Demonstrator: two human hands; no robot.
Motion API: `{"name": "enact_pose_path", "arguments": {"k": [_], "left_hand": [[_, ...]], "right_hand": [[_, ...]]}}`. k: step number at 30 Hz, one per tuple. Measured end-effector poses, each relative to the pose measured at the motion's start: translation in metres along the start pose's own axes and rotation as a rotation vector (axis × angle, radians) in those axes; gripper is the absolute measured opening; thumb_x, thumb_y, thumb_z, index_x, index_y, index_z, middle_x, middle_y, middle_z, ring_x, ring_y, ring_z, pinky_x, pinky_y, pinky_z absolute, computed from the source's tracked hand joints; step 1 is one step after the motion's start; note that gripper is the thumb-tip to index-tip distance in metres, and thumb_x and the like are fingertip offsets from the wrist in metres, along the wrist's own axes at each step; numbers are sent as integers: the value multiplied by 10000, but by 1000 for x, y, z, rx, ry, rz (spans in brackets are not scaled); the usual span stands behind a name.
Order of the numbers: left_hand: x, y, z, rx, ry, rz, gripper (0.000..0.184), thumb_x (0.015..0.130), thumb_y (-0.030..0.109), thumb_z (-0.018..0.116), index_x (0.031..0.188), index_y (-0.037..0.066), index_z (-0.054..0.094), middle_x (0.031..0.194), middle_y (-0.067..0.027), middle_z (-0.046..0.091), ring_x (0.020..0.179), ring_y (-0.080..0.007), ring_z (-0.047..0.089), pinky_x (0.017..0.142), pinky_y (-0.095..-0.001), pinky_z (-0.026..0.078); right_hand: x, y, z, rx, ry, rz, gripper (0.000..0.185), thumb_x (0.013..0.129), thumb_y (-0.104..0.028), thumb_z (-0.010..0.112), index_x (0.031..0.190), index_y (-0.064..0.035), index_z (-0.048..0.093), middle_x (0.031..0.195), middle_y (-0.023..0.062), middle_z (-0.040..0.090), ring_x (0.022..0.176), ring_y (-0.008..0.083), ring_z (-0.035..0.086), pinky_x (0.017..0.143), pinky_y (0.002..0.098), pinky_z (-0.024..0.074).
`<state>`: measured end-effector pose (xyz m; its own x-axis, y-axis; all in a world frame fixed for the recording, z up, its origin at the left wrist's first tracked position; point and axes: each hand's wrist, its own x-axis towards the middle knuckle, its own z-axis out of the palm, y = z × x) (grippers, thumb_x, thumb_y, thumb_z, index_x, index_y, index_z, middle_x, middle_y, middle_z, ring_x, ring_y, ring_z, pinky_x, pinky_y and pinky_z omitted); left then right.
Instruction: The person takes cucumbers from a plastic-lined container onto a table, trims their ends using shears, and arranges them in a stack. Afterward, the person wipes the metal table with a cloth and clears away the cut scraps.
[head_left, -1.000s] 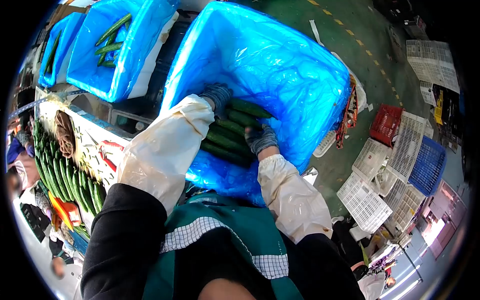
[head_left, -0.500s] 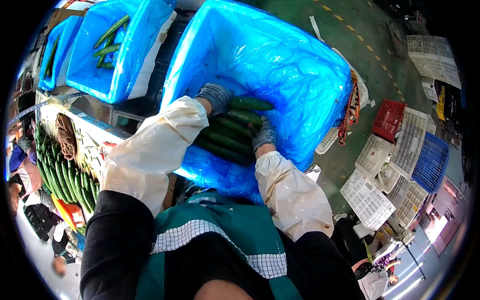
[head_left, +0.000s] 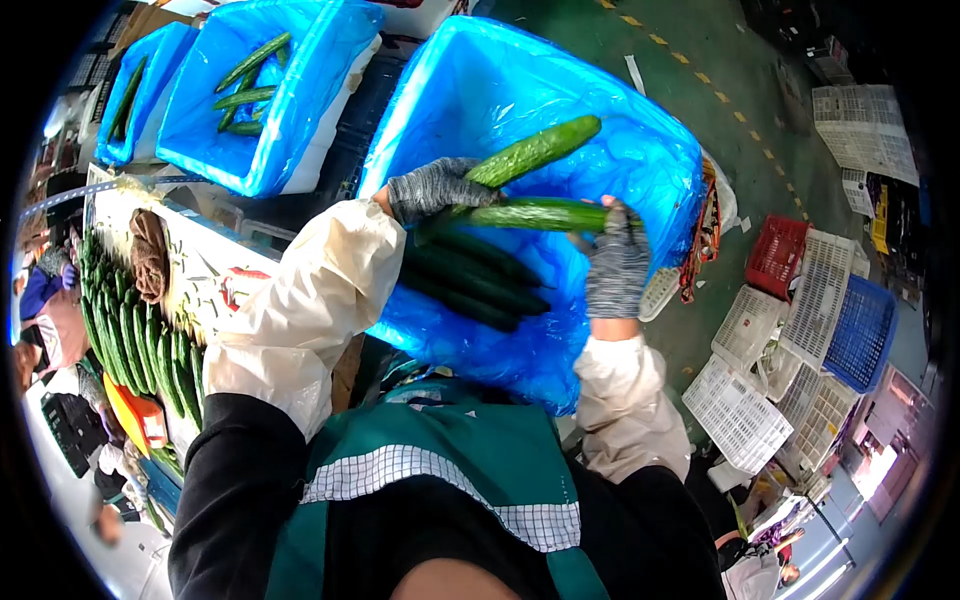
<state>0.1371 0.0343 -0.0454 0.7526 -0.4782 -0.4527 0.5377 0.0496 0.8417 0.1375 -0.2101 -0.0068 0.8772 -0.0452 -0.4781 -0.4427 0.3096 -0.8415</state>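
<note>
Gloved in grey, my left hand (head_left: 436, 190) is closed round the left ends of two cucumbers, raised above a blue-lined bin (head_left: 400, 130). The upper cucumber (head_left: 540, 150) slants up to the right, its far end free. My right hand (head_left: 616, 262), also in a grey glove, has its fingers on the right end of the lower cucumber (head_left: 535, 214), which lies nearly level. Below them, several dark cucumbers (head_left: 470, 280) lie side by side on the blue plastic in the bin's near left part.
Two smaller blue-lined bins (head_left: 185, 125) (head_left: 115, 150) with cucumbers stand at upper left. Many cucumbers (head_left: 135, 340) and a brown cloth (head_left: 148, 255) lie on the left table. A co-worker's sleeve (head_left: 48, 292) shows at far left. Stacked crates (head_left: 740, 410) are on the right.
Both hands have risen from the pile with two cucumbers now lifted. My right hand has moved right and its fingers are at one cucumber's end. The other cucumbers remain in the bin.
</note>
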Motion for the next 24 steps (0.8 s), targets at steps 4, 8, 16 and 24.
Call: {"name": "enact_pose_path", "arguments": {"k": [4,8,16,24], "left_hand": [[-15,6,15,-431,-178,-13,368,769,231,640,1053,32,515,950,-83,578,930,-171,533,843,-305,413],[-40,14,44,-796,-403,-158,501,770,240,631,1165,18,416,1069,-195,532,936,-327,572,810,-436,471],[-86,21,58,-799,-464,8,630,768,209,628,1275,40,296,1107,-252,499,805,-338,613,668,-426,541],[-181,21,63,-654,-190,200,517,727,144,665,1169,19,429,964,-170,576,746,-279,621,663,-391,537]], "right_hand": [[17,-32,-19,3,-90,85,236,866,-285,517,957,-68,528,892,91,579,703,217,593,527,325,521],[38,-48,-12,-36,-168,252,248,862,-318,511,930,-81,528,844,76,573,635,221,566,459,338,473],[42,-55,39,123,-68,308,244,863,-308,510,924,-76,552,889,83,576,817,250,525,673,427,454],[11,-27,95,114,-584,326,360,866,-332,496,1045,-21,515,1020,169,562,926,295,528,823,453,437]]}}
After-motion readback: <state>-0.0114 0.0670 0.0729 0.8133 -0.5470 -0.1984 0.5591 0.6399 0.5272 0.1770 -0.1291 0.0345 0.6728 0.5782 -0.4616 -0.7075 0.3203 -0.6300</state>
